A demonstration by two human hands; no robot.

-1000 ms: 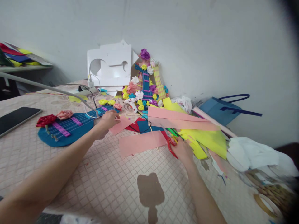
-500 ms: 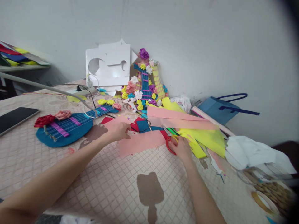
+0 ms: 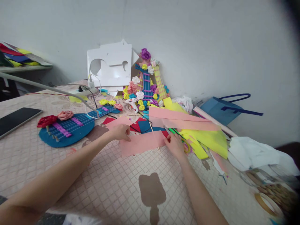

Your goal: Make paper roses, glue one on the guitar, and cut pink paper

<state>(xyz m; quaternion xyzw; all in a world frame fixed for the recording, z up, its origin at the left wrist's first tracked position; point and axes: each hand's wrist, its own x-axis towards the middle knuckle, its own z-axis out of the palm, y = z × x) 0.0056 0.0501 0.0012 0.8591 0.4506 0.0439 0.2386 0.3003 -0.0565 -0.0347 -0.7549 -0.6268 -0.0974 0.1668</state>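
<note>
A pink paper strip (image 3: 140,143) lies across the checked tablecloth between my hands. My left hand (image 3: 120,132) rests at its upper left edge, fingers bent and closed on the paper. At the strip's right end, the thumb and fingertips of my right hand (image 3: 174,144) pinch its edge. Just beyond that hand, the blades of scissors (image 3: 166,129) show; their red handle is hidden. A thin wooden stick (image 3: 152,128) crosses the strip area. Red and blue paper pieces (image 3: 147,126) lie behind the strip, and a smaller pink piece (image 3: 119,122) sits beyond my left hand.
A blue paper guitar (image 3: 79,134) with flowers lies left, beside a phone (image 3: 20,120). A glue gun (image 3: 132,104) and decorated guitars (image 3: 146,82) are at the back. Yellow sheets (image 3: 208,139), a blue bag (image 3: 220,109) and a tape roll (image 3: 267,204) are at right.
My right hand has moved left from the red-handled scissors to the right end of the pink strip. My left hand stays at the strip's left side.
</note>
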